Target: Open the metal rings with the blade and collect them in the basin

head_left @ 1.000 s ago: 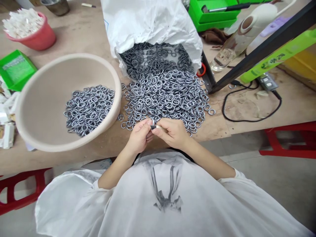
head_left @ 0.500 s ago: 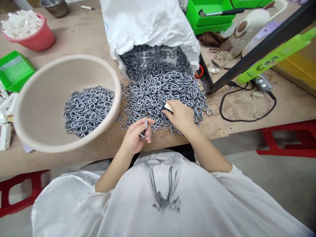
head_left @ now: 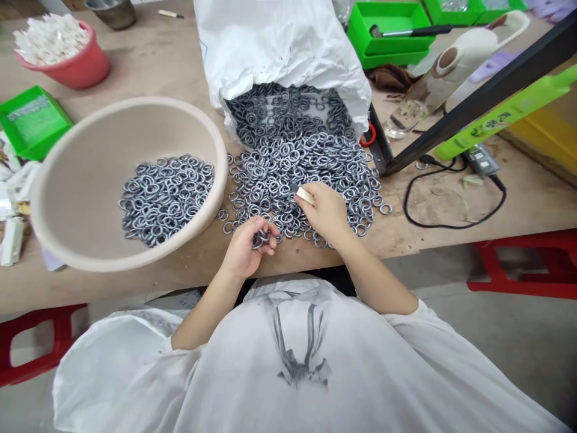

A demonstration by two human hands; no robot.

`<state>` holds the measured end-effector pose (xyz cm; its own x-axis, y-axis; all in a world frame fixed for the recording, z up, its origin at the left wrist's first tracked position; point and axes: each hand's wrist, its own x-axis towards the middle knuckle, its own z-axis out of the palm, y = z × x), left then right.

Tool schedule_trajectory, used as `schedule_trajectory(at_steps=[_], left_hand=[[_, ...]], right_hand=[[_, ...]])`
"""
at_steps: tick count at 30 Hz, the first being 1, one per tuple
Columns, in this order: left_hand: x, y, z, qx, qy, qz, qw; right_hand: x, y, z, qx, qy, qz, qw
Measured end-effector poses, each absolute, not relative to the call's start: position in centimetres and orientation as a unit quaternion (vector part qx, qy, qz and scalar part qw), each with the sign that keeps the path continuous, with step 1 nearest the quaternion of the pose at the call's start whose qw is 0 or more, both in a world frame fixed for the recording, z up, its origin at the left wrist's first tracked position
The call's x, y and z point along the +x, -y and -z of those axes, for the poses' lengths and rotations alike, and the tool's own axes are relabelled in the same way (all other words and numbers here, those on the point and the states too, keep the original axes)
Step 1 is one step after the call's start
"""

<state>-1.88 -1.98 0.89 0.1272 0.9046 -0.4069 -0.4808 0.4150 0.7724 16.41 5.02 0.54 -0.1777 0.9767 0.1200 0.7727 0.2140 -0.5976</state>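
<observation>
My left hand (head_left: 247, 245), palm turned up and fingers curled, holds several grey metal rings (head_left: 260, 240) at the near edge of the pile. My right hand (head_left: 328, 211) is closed around a short cream-handled tool with a dark tip (head_left: 306, 195); whether the tip is a brush I cannot tell. That hand hovers over or rests on the pile of metal rings (head_left: 293, 159), which spills from the mouth of a white sack (head_left: 288, 48). To the left, a wide beige basin (head_left: 76, 174) has a heap of the same rings (head_left: 166, 201) in it.
At the far left are a red pot (head_left: 85, 63) of white pieces and a green bin (head_left: 33, 123). Green trays (head_left: 387, 45), a clear bottle (head_left: 408, 111), a slanting black bar (head_left: 478, 99) and a looped black cable (head_left: 408, 204) lie on the right. Red stools flank the table.
The fingers of my left hand have curled inward, and the ring at its fingertips has dropped back among those in the hand. My right hand has shifted slightly left. The view has moved a little.
</observation>
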Motion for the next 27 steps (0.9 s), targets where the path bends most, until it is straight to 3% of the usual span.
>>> schedule_trajectory(at_steps=[3, 5, 11, 17, 27], left_hand=[[-1.4, 1.9, -0.7, 0.234, -0.452, -0.476, 0.718], [-1.0, 1.8, -0.7, 0.229, -0.444, -0.481, 0.721], [0.0, 1.9, -1.4, 0.225, -0.426, -0.497, 0.722], [-0.3, 2.1, -1.8, 0.227, -0.436, -0.492, 0.719], [0.1, 2.6, -1.8, 0.241, -0.438, -0.465, 0.731]], right_hand=[[16.2, -3.8, -0.6, -0.497, 0.704, -0.351, 0.366], [15.8, -2.8, -0.7, -0.428, 0.705, -0.405, 0.395], [15.2, -1.2, -0.6, -0.395, 0.738, -0.384, 0.39], [15.5, -1.3, -0.5, -0.38, 0.707, -0.434, 0.409], [15.1, -1.1, -0.7, -0.362, 0.718, -0.386, 0.452]])
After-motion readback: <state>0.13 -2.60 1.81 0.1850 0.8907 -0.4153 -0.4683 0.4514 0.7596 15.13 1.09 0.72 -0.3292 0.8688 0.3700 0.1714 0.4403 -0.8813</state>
